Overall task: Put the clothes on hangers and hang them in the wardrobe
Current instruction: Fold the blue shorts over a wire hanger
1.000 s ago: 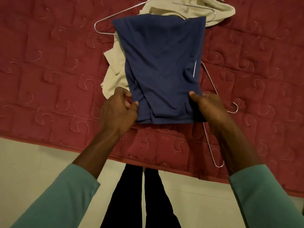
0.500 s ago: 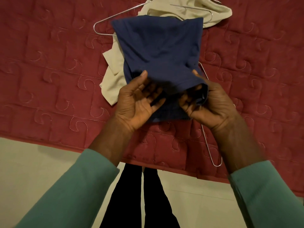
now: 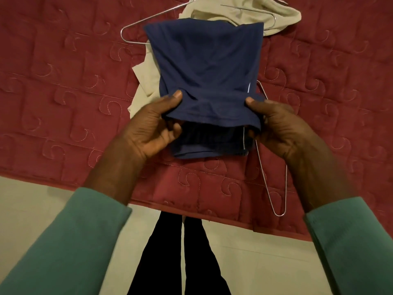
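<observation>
The blue garment (image 3: 204, 67) lies on the red quilt (image 3: 63, 92) over a beige cloth (image 3: 146, 81); the left hand (image 3: 148, 128) and right hand (image 3: 276, 126) each pinch its near hem, spreading the opening; it looks light, soft and limp, so gripping both hem corners should let the wire hanger (image 3: 274, 184) beside it slip inside.

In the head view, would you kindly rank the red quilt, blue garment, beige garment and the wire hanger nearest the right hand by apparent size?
1. red quilt
2. blue garment
3. beige garment and wire hanger: unsure, since the blue garment covers most of the beige one, and the hanger is partly hidden too.
</observation>
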Demonstrator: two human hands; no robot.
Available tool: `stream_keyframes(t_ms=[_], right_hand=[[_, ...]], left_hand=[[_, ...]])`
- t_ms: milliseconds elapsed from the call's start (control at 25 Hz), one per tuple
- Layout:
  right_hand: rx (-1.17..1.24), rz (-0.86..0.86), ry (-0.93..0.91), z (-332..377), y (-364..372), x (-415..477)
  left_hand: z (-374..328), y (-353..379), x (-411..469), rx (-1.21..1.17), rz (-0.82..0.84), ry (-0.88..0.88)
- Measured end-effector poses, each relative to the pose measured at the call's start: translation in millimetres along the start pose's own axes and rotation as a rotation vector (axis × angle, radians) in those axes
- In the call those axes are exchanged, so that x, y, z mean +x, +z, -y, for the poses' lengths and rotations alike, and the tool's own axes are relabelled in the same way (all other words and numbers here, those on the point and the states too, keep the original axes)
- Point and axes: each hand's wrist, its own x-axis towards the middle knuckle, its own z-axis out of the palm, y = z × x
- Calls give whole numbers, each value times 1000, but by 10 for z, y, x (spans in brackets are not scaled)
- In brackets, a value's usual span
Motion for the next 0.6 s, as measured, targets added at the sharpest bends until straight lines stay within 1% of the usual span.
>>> stream_keyframes(t_ms=[40,120,200,240,280,320,400,440,520,600], right_hand=[[-3,6,-20,16,-1,34],[93,76,-136,105,2,68],[254,193,-310,199,-16,30],[311,243,-355,208,-32,-1],[306,252,-361,150,-57,-2],[220,188,-331,29,-83,20],[-57,-77,-220,-308,-148,118],[-146,-180,-181,-470,-184,160],[-167,-251,-166,-665,-238,207],[-191,-275,-194,-729,-289,224]], left_hand=[[-74,-19,18,108,-41,40],[-221,6,6,189,-66,229],[-296,19,-57,128,41,458],[-270,-7,-88,104,105,519],[-193,-49,-115,121,127,537],[-68,-97,-112,176,86,510],[248,-206,-10,341,-98,379],[400,-247,47,422,-189,312],[595,-315,157,541,-302,251],[650,-381,223,651,-360,273]])
